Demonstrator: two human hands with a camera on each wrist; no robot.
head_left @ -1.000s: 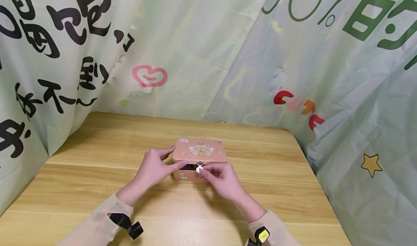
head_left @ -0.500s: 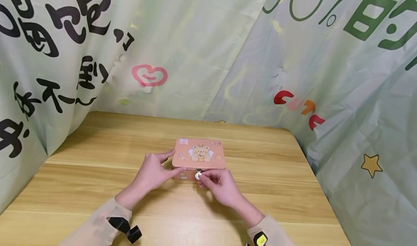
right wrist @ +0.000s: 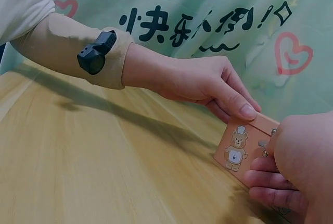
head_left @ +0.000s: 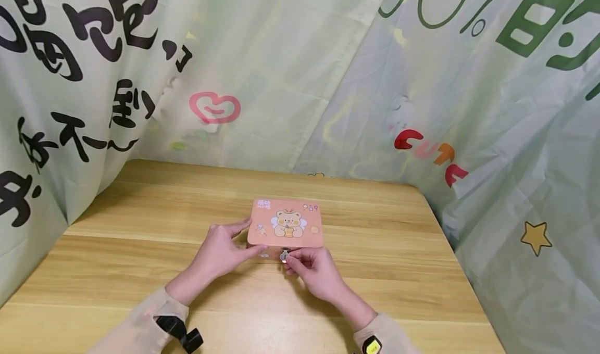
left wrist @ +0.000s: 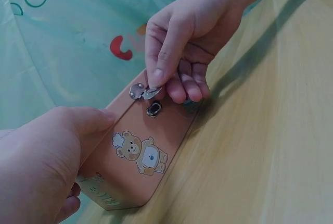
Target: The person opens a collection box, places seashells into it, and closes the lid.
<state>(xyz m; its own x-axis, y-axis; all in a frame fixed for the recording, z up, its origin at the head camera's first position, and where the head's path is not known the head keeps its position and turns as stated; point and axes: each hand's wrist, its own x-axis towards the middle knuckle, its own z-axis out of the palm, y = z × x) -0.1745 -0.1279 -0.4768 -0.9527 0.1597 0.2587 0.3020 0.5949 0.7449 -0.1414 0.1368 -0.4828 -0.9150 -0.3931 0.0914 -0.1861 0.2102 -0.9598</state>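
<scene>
A pink tin box (head_left: 288,208) with bears printed on it sits on the table, its lid down. My left hand (head_left: 220,250) grips the box's left side, the thumb at the lid's front edge. At the front, my right hand (head_left: 316,273) pinches the metal hasp (left wrist: 151,93) between thumb and forefinger. In the left wrist view the hasp is lifted away from the front wall, above a small metal staple (left wrist: 154,109). The right hand's other fingers hang loosely curled beside the box. My right hand hides part of the front in the right wrist view.
The box stands near the middle of a wood-grain table (head_left: 164,203). A pale printed curtain (head_left: 281,83) hangs along the back and both sides. Black wrist devices (head_left: 175,328) sit on the sleeves.
The raised lid has come down onto the box, closing the dark gap at its front. Both hands have lowered slightly with it, the right still pinching the hasp.
</scene>
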